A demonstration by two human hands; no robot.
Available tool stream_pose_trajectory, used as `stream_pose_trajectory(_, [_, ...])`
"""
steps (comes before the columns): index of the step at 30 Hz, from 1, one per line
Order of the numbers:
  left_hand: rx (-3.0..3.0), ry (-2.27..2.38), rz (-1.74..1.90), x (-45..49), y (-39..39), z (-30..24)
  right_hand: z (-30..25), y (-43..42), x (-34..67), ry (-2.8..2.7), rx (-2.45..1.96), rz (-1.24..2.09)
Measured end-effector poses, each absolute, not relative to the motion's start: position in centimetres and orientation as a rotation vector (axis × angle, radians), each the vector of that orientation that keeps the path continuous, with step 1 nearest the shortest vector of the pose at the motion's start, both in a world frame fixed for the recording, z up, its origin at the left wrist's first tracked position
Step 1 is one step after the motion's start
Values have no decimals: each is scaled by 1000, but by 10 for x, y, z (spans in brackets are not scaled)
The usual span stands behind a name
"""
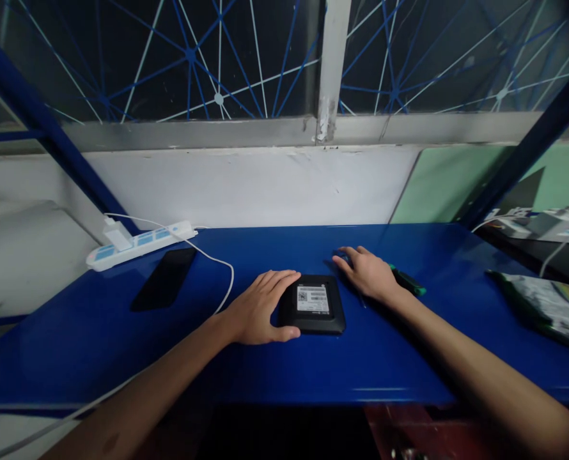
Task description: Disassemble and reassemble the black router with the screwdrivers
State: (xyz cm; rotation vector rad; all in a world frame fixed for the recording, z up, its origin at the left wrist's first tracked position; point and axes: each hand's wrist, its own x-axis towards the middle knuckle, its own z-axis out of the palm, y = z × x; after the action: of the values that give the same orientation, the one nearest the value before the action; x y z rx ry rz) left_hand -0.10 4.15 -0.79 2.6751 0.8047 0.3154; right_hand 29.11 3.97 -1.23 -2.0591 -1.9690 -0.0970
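Note:
A flat black square device (338, 306) lies on the blue table with its white printed label (312, 298) facing up. My left hand (260, 306) grips its left side, fingers along the far edge and thumb at the near edge. To the right, my right hand (368, 271) rests low over the table, fingers stretched out and apart. Small, partly clear items lie about its fingertips, too blurred to name. A green-and-black handle (408, 280), like a screwdriver's, shows beyond my right wrist, partly hidden by it.
A black phone (163, 279) lies on the left, near a white power strip (145, 243) with a plugged-in charger (117, 234). Its white cable (229, 275) runs under my left forearm. A shiny packet (548, 303) lies at right. Blue frame posts rise at both sides.

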Motion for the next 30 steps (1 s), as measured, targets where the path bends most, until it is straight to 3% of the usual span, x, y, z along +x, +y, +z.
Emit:
stream_pose_trajectory(8, [2590, 895, 345, -1, 42, -10, 32, 31, 337, -1675, -2253, -312])
stream_pose_trajectory(13, [2558, 952, 339, -1, 44, -10, 20, 17, 387, -1773, -2400, -29])
stream_pose_trajectory(23, [2524, 987, 339, 0, 44, -9, -4, 14, 387, -1724, -1965, 76])
stream_pose_trajectory(30, [2519, 990, 359, -1, 46, -15, 8, 9, 362, -1394, -1351, 673])
